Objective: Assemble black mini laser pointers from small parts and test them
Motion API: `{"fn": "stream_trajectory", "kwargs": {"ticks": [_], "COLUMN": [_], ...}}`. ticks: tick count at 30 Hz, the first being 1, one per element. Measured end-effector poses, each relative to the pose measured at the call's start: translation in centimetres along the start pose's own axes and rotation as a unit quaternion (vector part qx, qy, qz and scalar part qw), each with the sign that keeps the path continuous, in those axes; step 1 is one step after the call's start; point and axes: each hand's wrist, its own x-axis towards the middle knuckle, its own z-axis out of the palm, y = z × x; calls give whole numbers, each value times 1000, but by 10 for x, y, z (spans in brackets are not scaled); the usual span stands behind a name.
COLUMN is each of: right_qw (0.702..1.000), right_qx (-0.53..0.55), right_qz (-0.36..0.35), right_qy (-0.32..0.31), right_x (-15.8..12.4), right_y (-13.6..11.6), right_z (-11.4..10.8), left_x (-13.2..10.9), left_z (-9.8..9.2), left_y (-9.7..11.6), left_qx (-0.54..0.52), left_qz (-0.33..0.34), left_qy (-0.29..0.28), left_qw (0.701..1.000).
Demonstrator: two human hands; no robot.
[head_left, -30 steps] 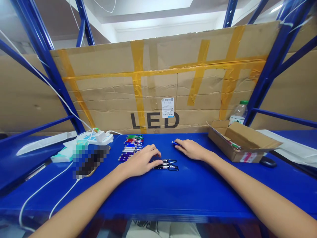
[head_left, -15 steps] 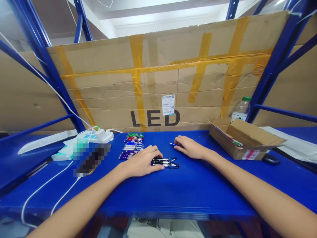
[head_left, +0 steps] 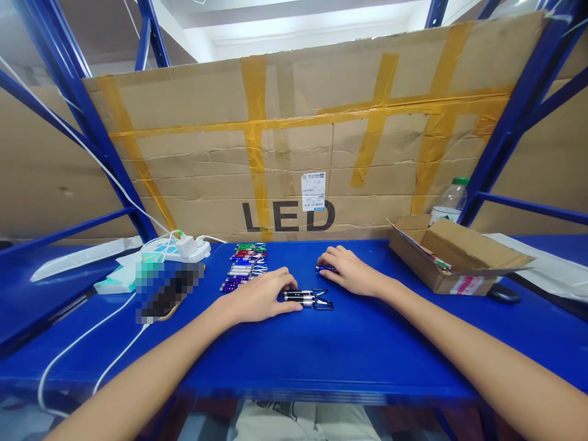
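My left hand (head_left: 267, 295) rests on the table with thumb and fingers curved around the left ends of the black keychain flashlights (head_left: 307, 299). They lie side by side, their black carabiner clips pointing right. Farther right, the fingers of my right hand (head_left: 351, 272) are bent over a blue keychain flashlight (head_left: 324, 268); only its left end shows. Behind my left hand lies a column of small keychain flashlights: green ones (head_left: 245, 247), red ones (head_left: 242, 256), silver ones (head_left: 242, 270) and purple ones (head_left: 233, 283), with clips to the right.
An open cardboard box (head_left: 422, 266) holds small items at right, beside a black mouse (head_left: 503, 294) and a bottle (head_left: 450, 199). A power strip (head_left: 195, 250), cables and a pixelated dark object (head_left: 172, 294) occupy the left. Taped cardboard (head_left: 206, 171) walls off the back of the blue table (head_left: 321, 361).
My right hand's fingers have drawn in over the blue flashlight, which has turned slightly. My left hand stays at the black flashlights, its thumb shifted a little. The view has tilted slightly.
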Motion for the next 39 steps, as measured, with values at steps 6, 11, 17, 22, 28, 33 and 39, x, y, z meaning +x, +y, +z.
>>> {"fn": "stream_trajectory", "kwargs": {"ticks": [6, 11, 17, 22, 28, 33, 39], "right_qw": [989, 977, 978, 979, 980, 977, 973], "right_qx": [130, 186, 171, 152, 157, 145, 159], "right_qz": [-72, -83, -79, -70, -64, -109, -120], "right_qy": [-21, -61, -88, -116, -99, -109, -113], "right_x": [0, -2, -3, -6, -9, -9, -12], "right_y": [-34, -51, -55, -51, -54, -60, -64], "right_z": [-7, -9, -8, -15, -16, -14, -18], "left_x": [2, 1, 2, 2, 8, 14, 18], "left_z": [2, -5, -10, -10, 1, 13, 12], "left_y": [-3, -6, -13, -14, -12, -11, -11], "left_qx": [-31, -35, -48, -72, -121, -194, -293], "left_qz": [17, 1, 3, 5, -61, -132, -113], "left_qy": [-7, -33, -47, -42, 4, 62, 135], "left_qw": [999, 999, 998, 997, 991, 970, 940]}}
